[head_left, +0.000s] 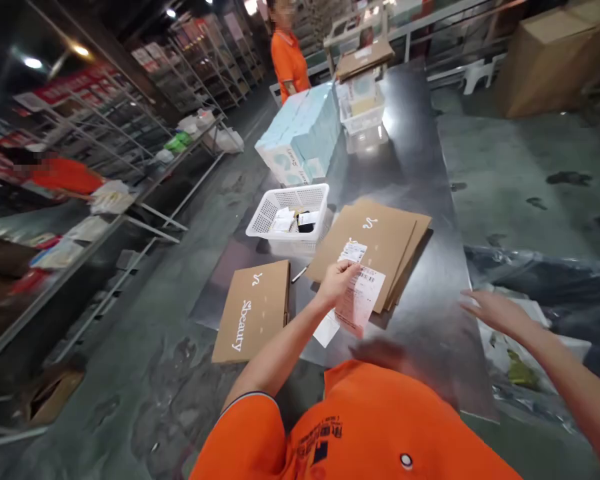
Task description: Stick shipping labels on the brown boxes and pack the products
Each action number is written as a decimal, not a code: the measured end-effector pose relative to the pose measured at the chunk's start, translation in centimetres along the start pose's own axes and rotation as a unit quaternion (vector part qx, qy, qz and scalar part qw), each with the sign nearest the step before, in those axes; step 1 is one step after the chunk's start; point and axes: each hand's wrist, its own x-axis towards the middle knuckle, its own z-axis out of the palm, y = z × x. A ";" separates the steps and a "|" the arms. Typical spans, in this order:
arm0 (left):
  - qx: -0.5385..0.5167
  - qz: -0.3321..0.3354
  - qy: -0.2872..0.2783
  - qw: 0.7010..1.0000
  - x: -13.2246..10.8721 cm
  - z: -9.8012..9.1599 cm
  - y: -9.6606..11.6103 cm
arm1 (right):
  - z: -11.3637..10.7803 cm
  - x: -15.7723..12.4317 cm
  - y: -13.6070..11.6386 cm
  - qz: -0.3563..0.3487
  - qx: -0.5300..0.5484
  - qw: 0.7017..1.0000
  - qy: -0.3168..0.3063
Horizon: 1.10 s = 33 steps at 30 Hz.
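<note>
My left hand [337, 283] is closed on a bundle of paper slips and shipping labels [359, 299], held above a stack of flat brown cardboard mailers [380, 233] on the steel table [420, 173]. My right hand [495, 310] hovers off the table's right edge, fingers stretched out and holding nothing. A closed brown "Sbeauty" box [254, 311] lies at the table's near left. Behind it a white plastic basket [280, 200] holds small packaged items.
Farther up the table stand a stack of pale blue cartons [303, 133] and a clear bin [363, 110]. A person in an orange shirt [289, 60] stands at the far end. Metal shelving [130, 167] runs along the left. A bag-lined bin [525, 360] sits at my right.
</note>
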 end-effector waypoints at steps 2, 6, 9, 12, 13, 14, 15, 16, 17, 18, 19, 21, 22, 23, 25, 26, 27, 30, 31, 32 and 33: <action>0.009 -0.006 -0.016 1.000 -0.1 0.8 -0.3 | 0.5 -0.2 -2.8 -0.026 0.070 0.996 -0.054; 0.027 -0.006 -0.043 0.999 -0.5 1.4 -0.2 | 0.6 0.9 -8.6 -0.112 0.219 0.957 -0.151; 0.037 -0.007 -0.043 0.998 -0.9 0.9 -0.2 | 0.8 1.7 -10.4 -0.111 0.233 0.949 -0.179; 0.034 -0.010 -0.040 0.999 -1.1 0.3 -0.5 | 1.5 2.2 -10.5 -0.116 0.225 0.947 -0.199; 0.032 -0.014 -0.041 0.999 -1.2 0.1 -0.6 | 1.8 2.3 -10.4 -0.117 0.227 0.945 -0.205; 0.028 -0.018 -0.041 0.999 -1.2 0.0 -0.8 | 2.0 2.4 -10.4 -0.116 0.232 0.943 -0.210; 0.025 -0.023 -0.039 0.999 -1.3 -0.1 -0.9 | 2.1 2.5 -10.5 -0.115 0.237 0.941 -0.215; 0.022 -0.028 -0.038 0.999 -1.3 -0.3 -1.0 | 2.3 2.5 -10.6 -0.113 0.240 0.939 -0.219; 0.018 -0.030 -0.036 0.999 -1.4 -0.5 -1.2 | 2.4 2.6 -10.8 -0.111 0.243 0.937 -0.223; 0.014 -0.031 -0.034 0.999 -1.4 -0.7 -1.3 | 2.4 2.7 -11.1 -0.109 0.246 0.935 -0.229; 0.010 -0.031 -0.031 0.999 -1.5 -0.9 -1.4 | 2.5 2.7 -11.5 -0.109 0.248 0.933 -0.237; 0.004 -0.031 -0.026 0.999 -1.7 -1.5 -1.5 | 2.6 2.8 -12.3 -0.109 0.251 0.928 -0.255; 0.002 -0.032 -0.024 0.999 -1.8 -1.9 -1.6 | 2.6 2.9 -12.7 -0.109 0.249 0.926 -0.261; -0.001 -0.033 -0.022 0.999 -1.8 -2.3 -1.7 | 2.7 3.0 -13.2 -0.108 0.245 0.927 -0.264; -0.006 -0.035 -0.023 0.999 -1.8 -3.2 -1.9 | 3.1 3.2 -14.2 -0.109 0.231 0.931 -0.262; -0.009 -0.035 -0.025 0.999 -1.8 -3.8 -2.1 | 3.4 3.3 -14.7 -0.110 0.225 0.933 -0.260; -0.012 -0.036 -0.027 0.999 -1.7 -4.4 -2.2 | 3.8 3.5 -15.3 -0.111 0.221 0.934 -0.258; -0.013 -0.041 -0.038 0.998 -1.1 -6.4 -2.7 | 5.0 4.0 -17.0 -0.111 0.226 0.932 -0.261; -0.010 -0.041 -0.039 0.998 -1.0 -7.2 -2.7 | 5.4 4.2 -17.6 -0.109 0.234 0.930 -0.262; 0.003 -0.032 -0.030 0.999 -1.0 -7.9 -2.7 | 5.9 4.3 -18.3 -0.105 0.245 0.927 -0.263; 0.028 -0.010 -0.012 0.999 -1.1 -8.7 -2.7 | 6.3 4.4 -19.0 -0.100 0.261 0.924 -0.261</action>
